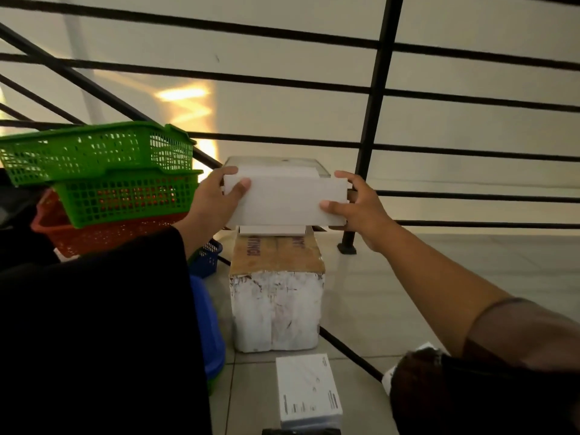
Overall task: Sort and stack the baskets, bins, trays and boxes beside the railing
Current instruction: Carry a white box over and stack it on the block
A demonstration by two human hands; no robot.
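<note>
A plain white box [284,200] is held up in front of the railing [379,89], above a worn white carton [276,296] with brown tape on top. My left hand [216,202] grips the box's left end, thumb on its front face. My right hand [357,208] grips its right end the same way. A thin white piece [271,230] lies on the carton just under the box. Behind the held box stands a pale clear-sided box [276,163]. At the left, two green baskets [103,152] sit stacked on a red basket [94,237].
A small white printed box [309,390] lies on the tiled floor near me. A small blue basket [207,257] and a blue bin [210,334] stand left of the carton. A dark rounded object [439,394] is at lower right. A railing post foot [346,248] stands right of the carton.
</note>
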